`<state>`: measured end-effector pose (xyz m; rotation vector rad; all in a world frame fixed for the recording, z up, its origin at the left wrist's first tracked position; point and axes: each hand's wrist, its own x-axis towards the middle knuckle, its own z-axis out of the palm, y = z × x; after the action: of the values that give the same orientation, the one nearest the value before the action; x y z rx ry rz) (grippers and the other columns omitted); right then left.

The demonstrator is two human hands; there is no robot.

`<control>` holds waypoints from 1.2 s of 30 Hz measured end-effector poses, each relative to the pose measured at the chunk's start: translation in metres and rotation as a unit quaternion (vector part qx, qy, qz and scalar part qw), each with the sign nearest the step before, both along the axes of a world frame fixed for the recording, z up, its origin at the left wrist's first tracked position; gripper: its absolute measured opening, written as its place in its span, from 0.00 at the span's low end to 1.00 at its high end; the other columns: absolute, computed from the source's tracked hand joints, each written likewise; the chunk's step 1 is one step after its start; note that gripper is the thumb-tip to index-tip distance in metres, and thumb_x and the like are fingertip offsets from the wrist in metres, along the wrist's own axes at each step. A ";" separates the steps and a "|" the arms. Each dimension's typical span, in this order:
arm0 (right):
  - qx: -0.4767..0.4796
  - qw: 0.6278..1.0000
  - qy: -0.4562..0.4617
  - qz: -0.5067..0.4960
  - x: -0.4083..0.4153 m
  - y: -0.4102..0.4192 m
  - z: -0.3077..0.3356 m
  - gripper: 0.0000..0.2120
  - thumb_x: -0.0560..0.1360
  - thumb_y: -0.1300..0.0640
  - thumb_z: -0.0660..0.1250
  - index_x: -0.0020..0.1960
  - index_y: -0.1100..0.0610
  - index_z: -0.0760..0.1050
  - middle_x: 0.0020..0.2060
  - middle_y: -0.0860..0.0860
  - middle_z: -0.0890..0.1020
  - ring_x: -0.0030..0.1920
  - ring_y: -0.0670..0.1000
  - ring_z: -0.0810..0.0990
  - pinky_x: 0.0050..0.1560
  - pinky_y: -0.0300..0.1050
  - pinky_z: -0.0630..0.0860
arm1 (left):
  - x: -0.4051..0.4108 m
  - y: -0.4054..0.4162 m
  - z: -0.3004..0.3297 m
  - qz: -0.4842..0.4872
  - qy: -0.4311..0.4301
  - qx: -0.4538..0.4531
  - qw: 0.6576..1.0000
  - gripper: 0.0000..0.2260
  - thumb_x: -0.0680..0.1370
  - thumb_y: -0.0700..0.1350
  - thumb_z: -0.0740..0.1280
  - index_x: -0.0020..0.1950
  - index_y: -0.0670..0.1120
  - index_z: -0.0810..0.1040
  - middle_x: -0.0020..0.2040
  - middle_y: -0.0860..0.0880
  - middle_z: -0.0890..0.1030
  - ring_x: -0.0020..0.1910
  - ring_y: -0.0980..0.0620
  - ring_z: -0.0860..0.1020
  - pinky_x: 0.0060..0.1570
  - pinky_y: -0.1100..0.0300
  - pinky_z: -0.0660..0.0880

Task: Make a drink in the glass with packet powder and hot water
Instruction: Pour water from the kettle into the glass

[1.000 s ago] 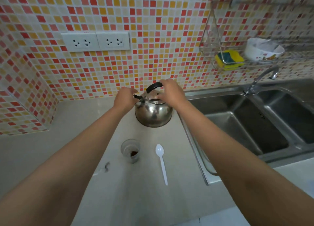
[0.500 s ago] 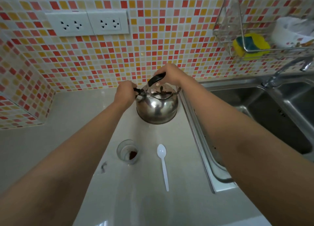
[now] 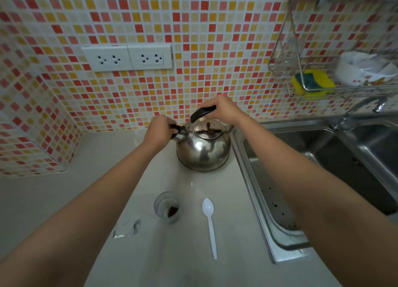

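Observation:
A shiny steel kettle (image 3: 203,152) stands on the pale counter by the tiled wall. My right hand (image 3: 221,110) grips its black top handle. My left hand (image 3: 160,130) is closed on the black cap at the spout on the kettle's left side. Nearer to me stands a small clear glass (image 3: 167,207) with dark brown powder at its bottom. A white plastic spoon (image 3: 210,222) lies flat to the right of the glass. A torn clear packet (image 3: 128,228) lies left of the glass.
A steel double sink (image 3: 323,157) with a tap (image 3: 361,110) fills the right side, its rim close to the kettle. A wire rack (image 3: 301,71) on the wall holds a yellow sponge and a white bowl. Two wall sockets (image 3: 127,58) sit above the counter.
Both hands stay on the kettle; my right hand has shifted from over the lid to the top handle. The camera has moved closer and tilted.

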<state>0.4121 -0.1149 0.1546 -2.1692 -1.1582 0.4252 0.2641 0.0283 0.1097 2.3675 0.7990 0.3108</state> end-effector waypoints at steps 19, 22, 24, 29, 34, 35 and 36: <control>0.012 0.998 -0.036 0.057 -0.093 -0.060 0.050 0.20 0.69 0.67 0.73 0.58 0.53 0.80 0.55 0.50 0.84 0.52 0.43 0.79 0.57 0.37 0.73 | -0.100 -0.057 0.055 -0.065 0.023 0.058 0.996 0.16 0.75 0.39 0.70 0.62 0.39 0.79 0.60 0.40 0.81 0.58 0.43 0.79 0.61 0.55 0.75; -0.003 0.997 -0.046 0.067 -0.106 -0.068 0.051 0.19 0.69 0.66 0.73 0.58 0.52 0.80 0.55 0.49 0.84 0.46 0.36 0.77 0.50 0.28 0.70 | -0.113 -0.067 0.052 -0.072 0.025 0.052 0.996 0.16 0.75 0.39 0.70 0.62 0.39 0.79 0.60 0.40 0.81 0.57 0.43 0.80 0.58 0.57 0.75; -0.012 0.996 -0.051 0.074 -0.113 -0.072 0.052 0.19 0.69 0.65 0.73 0.58 0.52 0.80 0.56 0.48 0.83 0.48 0.38 0.78 0.50 0.29 0.69 | -0.121 -0.073 0.051 -0.078 0.030 0.053 0.995 0.16 0.75 0.39 0.69 0.62 0.39 0.79 0.60 0.41 0.81 0.57 0.43 0.79 0.57 0.58 0.74; -0.033 0.994 -0.062 0.083 -0.127 -0.081 0.049 0.19 0.69 0.64 0.73 0.58 0.52 0.80 0.56 0.49 0.83 0.52 0.43 0.79 0.54 0.36 0.71 | -0.133 -0.083 0.048 -0.081 0.041 0.027 0.996 0.17 0.74 0.38 0.71 0.63 0.39 0.79 0.59 0.41 0.82 0.56 0.44 0.80 0.59 0.56 0.76; -0.055 0.991 -0.078 0.089 -0.135 -0.088 0.046 0.18 0.69 0.63 0.74 0.58 0.51 0.80 0.56 0.49 0.83 0.51 0.44 0.78 0.54 0.37 0.71 | -0.138 -0.089 0.043 -0.108 0.050 0.034 0.992 0.16 0.75 0.38 0.70 0.61 0.38 0.80 0.58 0.41 0.82 0.56 0.44 0.80 0.57 0.57 0.76; -0.060 0.991 -0.081 0.091 -0.136 -0.088 0.046 0.18 0.69 0.63 0.73 0.58 0.51 0.80 0.57 0.49 0.83 0.50 0.43 0.78 0.54 0.37 0.71 | -0.138 -0.090 0.041 -0.115 0.057 0.043 0.991 0.15 0.75 0.38 0.70 0.61 0.37 0.80 0.57 0.41 0.82 0.54 0.44 0.80 0.56 0.56 0.76; -0.065 0.990 -0.086 0.094 -0.138 -0.088 0.045 0.18 0.69 0.63 0.73 0.58 0.51 0.80 0.57 0.49 0.83 0.50 0.43 0.78 0.53 0.37 0.71 | -0.138 -0.090 0.040 -0.123 0.067 0.050 0.989 0.14 0.75 0.38 0.70 0.59 0.37 0.81 0.54 0.40 0.83 0.52 0.44 0.80 0.55 0.54 0.76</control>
<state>0.2738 -0.2031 0.1997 -2.2525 -1.4758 0.4104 0.1261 -0.0617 0.1496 2.5705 0.5516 0.0919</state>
